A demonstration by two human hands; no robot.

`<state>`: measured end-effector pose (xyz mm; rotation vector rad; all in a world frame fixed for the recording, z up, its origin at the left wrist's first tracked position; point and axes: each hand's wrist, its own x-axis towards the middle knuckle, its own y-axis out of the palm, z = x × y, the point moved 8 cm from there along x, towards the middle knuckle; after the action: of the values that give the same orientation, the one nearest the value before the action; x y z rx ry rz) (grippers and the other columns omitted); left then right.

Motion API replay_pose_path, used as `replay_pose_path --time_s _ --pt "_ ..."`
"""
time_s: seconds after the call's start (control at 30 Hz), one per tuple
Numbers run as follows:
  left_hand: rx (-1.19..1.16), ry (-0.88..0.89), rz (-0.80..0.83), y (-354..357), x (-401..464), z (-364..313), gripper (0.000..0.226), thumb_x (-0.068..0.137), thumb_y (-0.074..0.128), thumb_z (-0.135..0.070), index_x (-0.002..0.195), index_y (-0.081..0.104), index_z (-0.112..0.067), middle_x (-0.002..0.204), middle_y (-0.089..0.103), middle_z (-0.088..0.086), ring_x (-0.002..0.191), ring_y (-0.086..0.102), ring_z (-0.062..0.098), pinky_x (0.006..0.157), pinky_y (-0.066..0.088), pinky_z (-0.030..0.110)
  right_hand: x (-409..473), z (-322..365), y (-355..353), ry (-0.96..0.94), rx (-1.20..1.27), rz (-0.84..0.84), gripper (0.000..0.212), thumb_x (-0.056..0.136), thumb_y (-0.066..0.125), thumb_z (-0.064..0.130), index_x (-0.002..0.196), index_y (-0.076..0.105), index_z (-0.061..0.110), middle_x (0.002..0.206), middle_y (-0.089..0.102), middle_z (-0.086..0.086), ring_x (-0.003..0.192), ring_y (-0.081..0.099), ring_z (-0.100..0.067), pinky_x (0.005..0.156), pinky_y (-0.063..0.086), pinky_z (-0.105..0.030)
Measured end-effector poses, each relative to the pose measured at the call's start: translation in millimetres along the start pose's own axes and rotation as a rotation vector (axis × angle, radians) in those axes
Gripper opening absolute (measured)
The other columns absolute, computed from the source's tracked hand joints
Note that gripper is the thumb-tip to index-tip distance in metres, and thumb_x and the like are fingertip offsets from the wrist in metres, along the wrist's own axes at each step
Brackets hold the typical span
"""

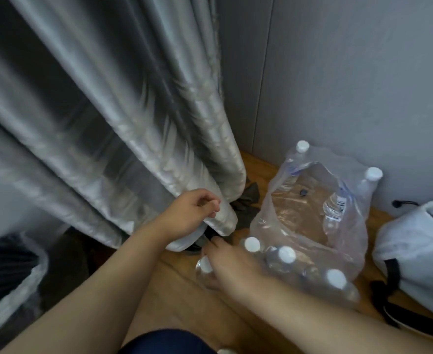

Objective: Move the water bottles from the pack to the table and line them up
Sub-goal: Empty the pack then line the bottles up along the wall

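The pack (310, 213), a torn clear plastic wrap, sits on the wooden floor (174, 287) near the corner of the grey wall (350, 72). Its top is ripped open and the middle holds no bottles. Two capped bottles stand at the far side of the pack: one at the back (301, 147), one at the back right (368, 185). Three more capped bottles stand along the near edge of the pack: the near left bottle (252, 245), the near middle bottle (285, 255) and the near right bottle (336, 279).

Just left of the pack's near edge, the right hand (232, 267) reaches down over a sixth bottle (205, 267). The grip is curled round that bottle just below its white cap; motion blur hides the exact finger placement. That bottle is outside the wrap, close above the floor; whether it touches the floor cannot be told.

Further left of the pack, the left hand (193, 213) hangs in front of the curtain hem, fingers loosely curled and holding nothing.

The grey curtain (108, 123) hangs to the left of the pack, with a dark cloth (248, 203) showing beneath its hem. To the right of the pack lies a white bag (419, 254) with black straps. Far left of the pack stands a bin (8, 274) lined with plastic.
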<state>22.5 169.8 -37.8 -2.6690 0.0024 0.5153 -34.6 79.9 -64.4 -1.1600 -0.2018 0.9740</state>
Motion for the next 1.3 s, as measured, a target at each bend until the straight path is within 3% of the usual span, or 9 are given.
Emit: replay_pose_path --time_s 0.23,0.5,0.67,0.73,0.8,0.93,1.03,1.17,1.3 --pt "0.135 -0.014 0.036 22 5 15 0.012 0.093 0.058 -0.018 0.101 0.066 -0.015 0.095 0.069 0.002 0.092 0.065 0.015 0.087 0.054 0.033 18 -19 22 0.130 -0.070 -0.091 0.040 0.096 0.044 0.022 0.133 0.041 0.008 0.125 0.048 -0.017 0.097 0.062 -0.037 0.063 0.040 -0.037" --pt "0.561 0.308 0.108 60 -1 -50 0.028 0.094 0.053 -0.028 0.121 0.058 -0.023 0.118 0.058 -0.006 0.104 0.056 0.008 0.088 0.048 0.025 -34 -32 -12 0.101 0.085 -0.084 0.038 0.093 0.048 0.015 0.131 0.046 0.013 0.126 0.051 -0.009 0.108 0.057 -0.030 0.087 0.050 -0.043" --pt "1.070 0.702 0.295 125 -5 -60 0.070 0.086 0.051 -0.054 0.144 0.030 -0.020 0.150 0.030 0.002 0.141 0.022 0.019 0.117 0.019 0.037 -96 -105 -87 0.364 0.144 -0.295 0.016 0.086 0.055 0.014 0.084 0.058 0.029 0.092 0.060 0.008 0.084 0.059 -0.011 0.077 0.050 -0.028" --pt "1.206 0.729 0.375 145 0 -56 0.085 0.081 0.053 -0.063 0.147 0.022 -0.019 0.153 0.026 0.004 0.144 0.014 0.021 0.119 0.002 0.049 -98 -139 -104 0.411 0.169 -0.398 0.026 0.083 0.055 0.001 0.086 0.059 0.027 0.090 0.058 0.010 0.085 0.056 -0.008 0.078 0.048 -0.024" --pt "1.265 0.761 0.403 158 3 -56 0.083 0.078 0.055 -0.065 0.142 0.031 -0.018 0.143 0.040 0.005 0.139 0.028 0.022 0.118 -0.004 0.054 -86 -168 -100 0.420 0.174 -0.343 0.036 0.079 0.053 -0.007 0.096 0.061 0.024 0.095 0.059 0.009 0.091 0.058 -0.009 0.084 0.048 -0.024" --pt "1.235 0.816 0.380 168 4 -56 0.070 0.076 0.060 -0.060 0.130 0.044 -0.018 0.126 0.053 0.003 0.124 0.043 0.023 0.118 0.008 0.047 -55 -191 -58 0.317 0.188 0.022 0.031 0.085 0.056 -0.003 0.108 0.066 0.015 0.101 0.064 -0.002 0.095 0.061 -0.016 0.085 0.047 -0.023" --pt "1.167 0.918 0.329 168 -2 -57 0.064 0.073 0.065 -0.056 0.122 0.051 -0.018 0.118 0.058 0.002 0.114 0.052 0.022 0.108 0.030 0.039 -45 -179 -46 0.206 0.088 0.163 0.018 0.084 0.061 0.002 0.096 0.064 0.016 0.100 0.064 -0.008 0.090 0.058 -0.019 0.078 0.044 -0.025" --pt "1.104 1.071 0.232 165 -9 -58 0.044 0.067 0.070 -0.049 0.099 0.060 -0.020 0.095 0.065 -0.002 0.090 0.061 0.018 0.085 0.037 0.029 -36 -166 -41 0.145 0.018 0.238 0.013 0.083 0.064 0.008 0.092 0.058 0.013 0.089 0.056 -0.007 0.082 0.052 -0.019 0.070 0.041 -0.026" --pt "1.047 1.096 0.210 160 -9 -58 0.033 0.071 0.065 -0.044 0.094 0.059 -0.021 0.091 0.064 -0.004 0.085 0.061 0.016 0.079 0.041 0.029 -32 -166 -37 0.143 0.014 0.210 0.023 0.080 0.068 0.011 0.101 0.060 0.005 0.103 0.061 -0.013 0.091 0.057 -0.025 0.083 0.049 -0.036"
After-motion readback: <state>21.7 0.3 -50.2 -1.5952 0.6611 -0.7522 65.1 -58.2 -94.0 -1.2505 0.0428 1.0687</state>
